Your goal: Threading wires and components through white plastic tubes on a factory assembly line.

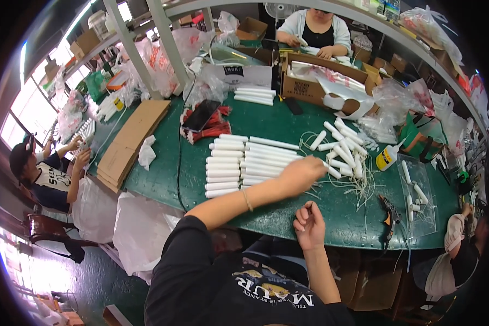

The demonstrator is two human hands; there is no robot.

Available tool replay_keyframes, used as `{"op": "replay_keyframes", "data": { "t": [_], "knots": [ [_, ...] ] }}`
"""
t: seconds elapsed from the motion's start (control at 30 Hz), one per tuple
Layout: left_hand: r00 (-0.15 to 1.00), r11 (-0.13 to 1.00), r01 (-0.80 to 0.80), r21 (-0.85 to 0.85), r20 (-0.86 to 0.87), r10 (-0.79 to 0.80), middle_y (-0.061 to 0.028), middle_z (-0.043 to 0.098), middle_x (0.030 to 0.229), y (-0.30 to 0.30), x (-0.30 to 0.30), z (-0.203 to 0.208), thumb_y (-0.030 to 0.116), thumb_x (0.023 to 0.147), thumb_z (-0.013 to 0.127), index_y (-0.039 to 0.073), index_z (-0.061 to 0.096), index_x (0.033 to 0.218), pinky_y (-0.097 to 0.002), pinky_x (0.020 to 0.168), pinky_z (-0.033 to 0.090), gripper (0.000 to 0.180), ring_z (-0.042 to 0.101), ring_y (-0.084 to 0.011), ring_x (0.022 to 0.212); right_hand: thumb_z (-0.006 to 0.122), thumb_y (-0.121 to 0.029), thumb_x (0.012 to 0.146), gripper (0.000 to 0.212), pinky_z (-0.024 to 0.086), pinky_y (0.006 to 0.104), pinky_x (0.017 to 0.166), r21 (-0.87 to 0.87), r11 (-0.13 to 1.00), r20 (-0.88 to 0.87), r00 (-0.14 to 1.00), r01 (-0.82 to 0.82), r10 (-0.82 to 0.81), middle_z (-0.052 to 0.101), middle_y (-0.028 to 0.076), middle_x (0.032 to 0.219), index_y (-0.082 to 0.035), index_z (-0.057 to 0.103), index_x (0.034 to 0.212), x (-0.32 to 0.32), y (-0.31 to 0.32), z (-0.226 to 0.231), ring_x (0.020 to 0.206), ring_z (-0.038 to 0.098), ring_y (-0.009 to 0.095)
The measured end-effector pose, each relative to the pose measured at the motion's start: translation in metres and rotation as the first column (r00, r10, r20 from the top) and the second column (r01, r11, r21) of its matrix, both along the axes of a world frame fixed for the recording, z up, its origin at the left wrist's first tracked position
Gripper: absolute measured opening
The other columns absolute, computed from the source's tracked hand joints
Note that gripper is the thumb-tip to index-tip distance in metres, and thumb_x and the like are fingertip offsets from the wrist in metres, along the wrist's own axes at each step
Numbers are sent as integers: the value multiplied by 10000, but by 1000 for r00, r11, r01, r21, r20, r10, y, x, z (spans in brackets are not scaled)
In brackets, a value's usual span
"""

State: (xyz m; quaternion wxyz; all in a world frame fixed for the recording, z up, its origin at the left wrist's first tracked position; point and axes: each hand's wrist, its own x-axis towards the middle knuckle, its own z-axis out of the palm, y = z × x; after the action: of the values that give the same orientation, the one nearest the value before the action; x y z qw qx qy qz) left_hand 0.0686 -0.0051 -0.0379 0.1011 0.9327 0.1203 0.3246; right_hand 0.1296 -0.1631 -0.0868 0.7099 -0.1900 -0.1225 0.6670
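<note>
My left hand (305,175) reaches across the green table, its fingers closed at the end of a white tube (332,170) at the edge of a loose pile. Beneath my left forearm lie neat stacked rows of white tubes (223,168). The loose pile of white tubes (349,142) sits just right of my left hand, with thin pale cords (364,187) trailing from it. My right hand (311,228) is raised at the table's near edge, palm up. Its fingers are loosely curled and apart, with nothing visible in them.
Pliers with orange-black handles (388,220) lie at the right, near a clear tray (422,217) and a yellow bottle (386,157). A phone (202,115) rests on red-tipped bundles. Flat cardboard (133,138) lies left; an open carton (304,89) stands behind. Other people sit around.
</note>
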Motion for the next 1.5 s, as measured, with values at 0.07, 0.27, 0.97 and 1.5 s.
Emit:
{"op": "replay_keyframes", "data": {
  "t": [0.07,0.27,0.97,1.5],
  "knots": [
    [983,984,177,2,60,-176,-96,609,955,-31,2,6,107,710,643,74,595,1035,-375,737,502,330,593,-299,885,475,-282,954,218,388,237,498,-1,1000,72,997,-18,18,500,23,752,-74,538,970,11,3,-17,683,472,114],
    [999,942,47,333,-18,-44,-71,547,801,-100,-1,21,216,694,668,107,554,916,-400,701,474,272,569,-287,821,561,-201,896,339,441,294,872,240,951,529,794,197,-298,516,91,1167,-67,455,1189,0,21,-6,1049,502,135],
    [767,636,-597,489,582,272,-188,571,1115,324,-31,299,71,825,527,-10,560,1112,-402,909,437,301,538,-357,1048,620,-140,848,119,492,343,588,219,976,972,-77,-13,-220,663,122,797,-52,664,916,2,29,26,674,638,289],
    [848,705,-434,561,-10,530,-229,559,1086,374,-22,346,551,870,491,-34,518,1119,-418,870,437,637,540,-386,1028,613,-129,837,161,498,396,729,171,981,985,-24,-90,-174,658,170,930,-26,648,955,-1,31,61,847,634,340]
  ]
}}
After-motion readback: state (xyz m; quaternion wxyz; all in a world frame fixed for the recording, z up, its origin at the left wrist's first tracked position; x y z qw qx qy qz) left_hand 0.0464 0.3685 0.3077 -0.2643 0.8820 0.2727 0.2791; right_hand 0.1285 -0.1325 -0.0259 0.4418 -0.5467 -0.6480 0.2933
